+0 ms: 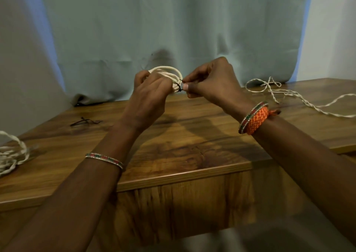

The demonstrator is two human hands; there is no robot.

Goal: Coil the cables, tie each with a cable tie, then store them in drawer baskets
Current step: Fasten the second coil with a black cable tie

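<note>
A coiled white cable is held up above the wooden table, and my left hand grips it with curled fingers. A black cable tie is wrapped round the bundle between my hands. My right hand pinches the tie's end between thumb and forefinger, right beside the coil. Most of the coil is hidden behind my left hand.
A loose twisted white cable sprawls over the table's far right. Another white cable lies bunched at the left edge. Spare black ties lie on the table at left. A pale curtain hangs behind.
</note>
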